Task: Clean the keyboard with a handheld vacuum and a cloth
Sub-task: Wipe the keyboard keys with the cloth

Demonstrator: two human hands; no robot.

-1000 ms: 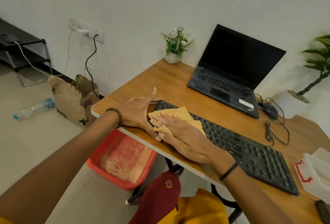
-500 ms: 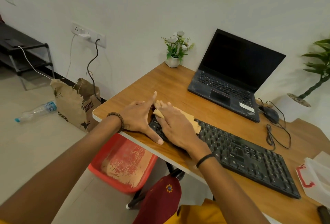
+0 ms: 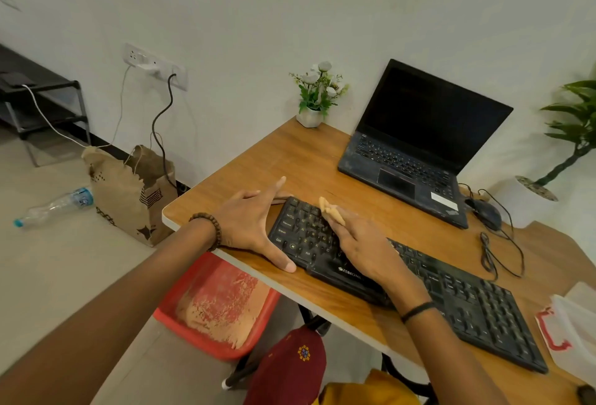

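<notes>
A black keyboard (image 3: 458, 301) lies slanted along the front of the wooden desk (image 3: 290, 159). My left hand (image 3: 251, 224) rests flat against the keyboard's left end, fingers spread, thumb at the front corner. My right hand (image 3: 364, 246) presses on the left part of the keys with a yellow cloth (image 3: 329, 208) under it; only a small bunched tip of the cloth shows past my fingertips. No handheld vacuum is clearly in view.
An open black laptop (image 3: 416, 143) stands at the back, a black mouse (image 3: 483, 211) with its cable to its right. A small potted flower (image 3: 316, 95) sits at the back edge. A white plastic container (image 3: 571, 327) is at the right. A red tub (image 3: 219, 304) stands under the desk.
My right hand has drawn the cloth rightward and bunched it under the palm, so the keyboard's left keys are now uncovered. My left hand has stayed at the keyboard's left end.
</notes>
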